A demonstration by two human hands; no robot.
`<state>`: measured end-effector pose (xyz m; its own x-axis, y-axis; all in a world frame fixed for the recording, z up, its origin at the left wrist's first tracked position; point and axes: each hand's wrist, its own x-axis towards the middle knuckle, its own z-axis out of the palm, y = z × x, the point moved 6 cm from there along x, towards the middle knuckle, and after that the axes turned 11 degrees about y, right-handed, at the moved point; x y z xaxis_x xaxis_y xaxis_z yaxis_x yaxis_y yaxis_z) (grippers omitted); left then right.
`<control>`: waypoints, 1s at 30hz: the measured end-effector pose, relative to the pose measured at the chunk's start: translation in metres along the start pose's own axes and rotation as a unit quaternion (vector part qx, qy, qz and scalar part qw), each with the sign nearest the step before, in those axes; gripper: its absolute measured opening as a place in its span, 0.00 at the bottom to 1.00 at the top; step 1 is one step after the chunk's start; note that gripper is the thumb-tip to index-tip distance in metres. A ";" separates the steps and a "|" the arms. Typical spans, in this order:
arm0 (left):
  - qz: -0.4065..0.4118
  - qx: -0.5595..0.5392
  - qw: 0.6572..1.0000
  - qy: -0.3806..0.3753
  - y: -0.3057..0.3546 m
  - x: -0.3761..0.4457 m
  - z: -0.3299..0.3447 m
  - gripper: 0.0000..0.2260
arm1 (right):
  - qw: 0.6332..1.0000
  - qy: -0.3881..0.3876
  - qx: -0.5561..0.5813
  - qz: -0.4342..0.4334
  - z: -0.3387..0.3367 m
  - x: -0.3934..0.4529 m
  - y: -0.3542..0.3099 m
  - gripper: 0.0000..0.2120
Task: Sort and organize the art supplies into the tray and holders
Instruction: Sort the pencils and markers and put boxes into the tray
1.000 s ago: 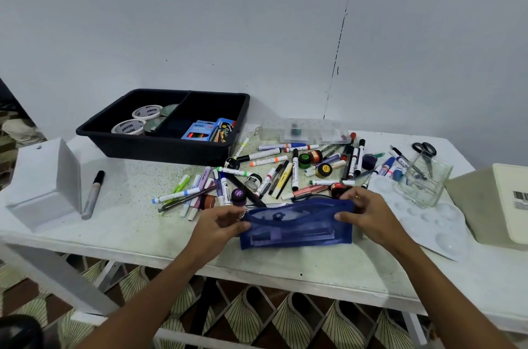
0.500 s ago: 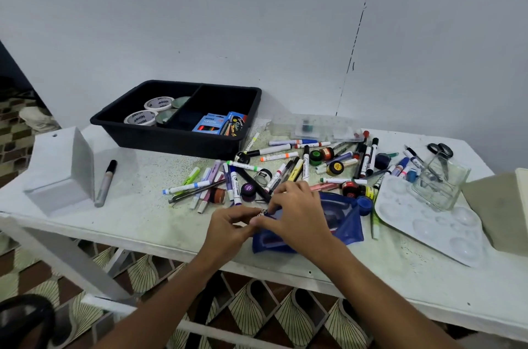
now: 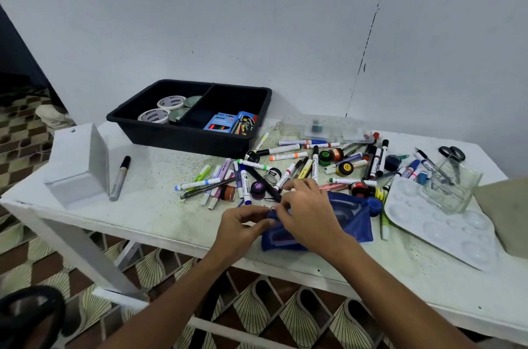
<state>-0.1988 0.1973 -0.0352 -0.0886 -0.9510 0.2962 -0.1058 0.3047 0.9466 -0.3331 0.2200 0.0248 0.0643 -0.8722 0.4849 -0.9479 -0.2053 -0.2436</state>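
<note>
At lower centre of the frame both hands meet on the left end of a blue mesh pouch lying flat on the white table. The right hand reaches across it with fingertips pinched together on what looks like the small metal zip pull, while the left hand curls its fingers and thumb round the pouch's left corner, pinning the fabric. The step in hand seems to be working the zip; to do it well the left hand should hold the corner taut against the pull and the right hand draw the slider straight along the top edge, low and level, so the soft mesh does not bunch or snag. Whether the zip is open or closed at this point is hidden under the right hand. Just above the hands, across the middle of the frame, markers, pens and little paint pots lie scattered in a heap that should not be swept aside. Further up and left sits the black divided tray, tape rolls in its left compartment, crayon boxes in its right. At right a white palette carries a glass holder with scissors.
</note>
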 end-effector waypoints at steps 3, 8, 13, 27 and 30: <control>0.001 0.012 1.000 0.006 0.000 0.000 0.001 0.09 | 1.000 -0.020 0.003 0.014 -0.004 0.002 0.007 0.13; 0.019 0.035 0.999 0.017 0.001 0.002 0.003 0.11 | 0.999 -0.001 -0.001 0.035 -0.011 -0.003 0.023 0.11; -0.001 0.020 0.999 0.038 -0.007 0.003 -0.010 0.11 | 0.992 0.064 -0.035 0.099 -0.023 -0.012 0.066 0.07; -0.068 -0.023 0.997 0.025 -0.015 -0.004 -0.027 0.08 | 0.963 0.085 -0.048 0.253 -0.042 -0.032 0.128 0.17; -0.077 -0.039 0.996 0.017 -0.013 -0.004 -0.028 0.08 | 0.966 -0.011 -0.035 0.256 -0.038 -0.035 0.100 0.28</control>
<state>-0.1697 0.1955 -0.0451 -0.0430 -0.9879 0.1490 -0.0380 0.1506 0.9879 -0.4423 0.2468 0.0155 -0.4120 -0.8613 0.2973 -0.8762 0.2850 -0.3887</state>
